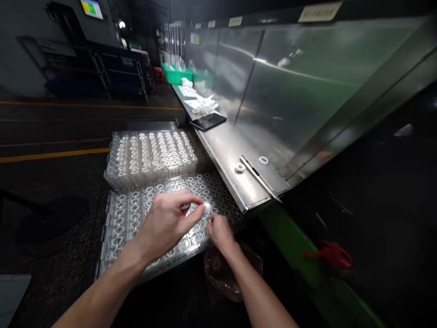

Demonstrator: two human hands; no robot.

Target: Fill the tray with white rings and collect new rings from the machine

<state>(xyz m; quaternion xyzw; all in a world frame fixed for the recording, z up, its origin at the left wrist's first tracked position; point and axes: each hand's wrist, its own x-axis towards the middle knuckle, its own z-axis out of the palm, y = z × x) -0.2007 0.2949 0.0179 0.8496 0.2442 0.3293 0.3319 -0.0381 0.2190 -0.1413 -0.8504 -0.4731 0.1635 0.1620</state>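
My left hand (172, 218) is raised over a clear plastic tray (108, 214) and pinches a small white round part (206, 207) between thumb and index finger. To the right, over the tray's near right side, my right hand (221, 231) is closed with its fingers curled in. Whatever its fingertips may hold is hidden. Rows of white rings sit in the tray's pockets. Behind it rises a stack of similar clear trays (150, 175), the top one also filled with rings. Below my right forearm is a brown plastic bag (221, 284), partly covered.
On the metal ledge (225, 148) lie a ring (263, 160), another ring (240, 168), a pointed stick-like tool (256, 173) and a dark tablet (209, 121). Farther back are crumpled white gloves (205, 105) and a green bin (177, 75). A red object (331, 255) is at right.
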